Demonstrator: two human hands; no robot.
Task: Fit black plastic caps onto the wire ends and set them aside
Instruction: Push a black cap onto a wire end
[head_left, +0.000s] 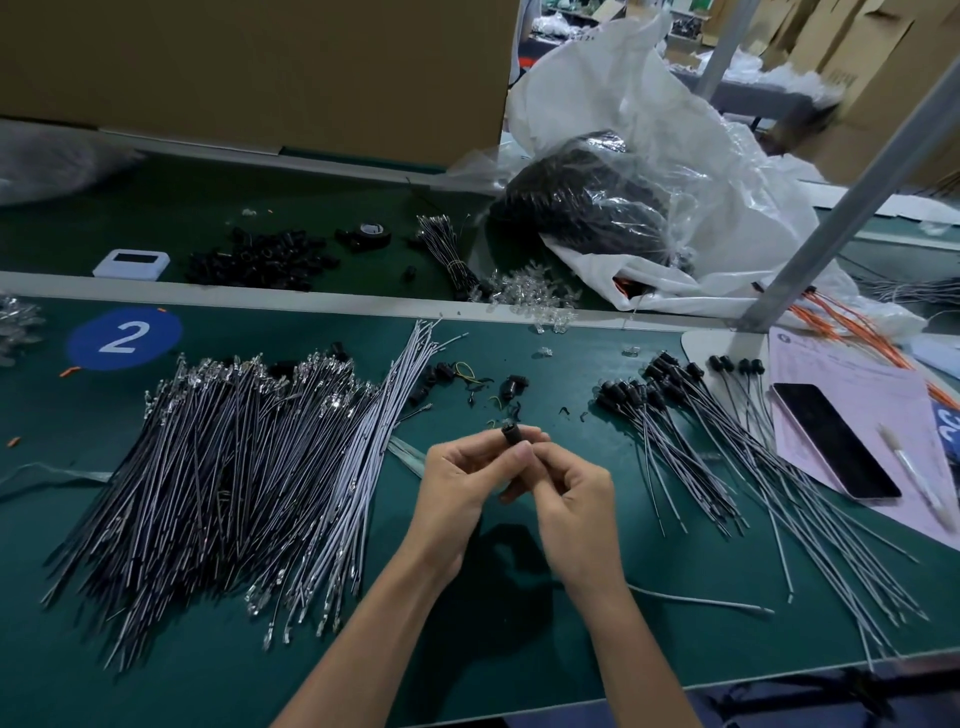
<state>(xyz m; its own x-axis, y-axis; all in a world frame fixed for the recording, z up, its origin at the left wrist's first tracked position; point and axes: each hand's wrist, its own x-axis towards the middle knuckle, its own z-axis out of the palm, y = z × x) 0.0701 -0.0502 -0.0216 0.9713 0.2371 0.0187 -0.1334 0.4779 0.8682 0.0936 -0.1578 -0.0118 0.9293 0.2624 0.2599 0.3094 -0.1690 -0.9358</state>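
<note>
Both my hands meet above the green mat near its middle. My left hand (462, 478) pinches a small black plastic cap (511, 434) at its fingertips. My right hand (569, 488) has its fingers curled against the cap's lower end; the wire it holds is mostly hidden, and a grey wire (701, 603) trails out to the right below that wrist. A large pile of uncapped grey wires (244, 467) lies to the left. Wires with black caps fitted (691, 415) fan out to the right. Loose black caps (260, 257) sit on the far strip.
A phone (836, 441) lies on pink paper (852, 374) at the right. A plastic bag of black parts (587, 202) and clear bulbs (535, 291) sit behind. A slanted metal post (831, 208) rises at the right. A tape roll (369, 234) and cardboard box (249, 67) stand farther back.
</note>
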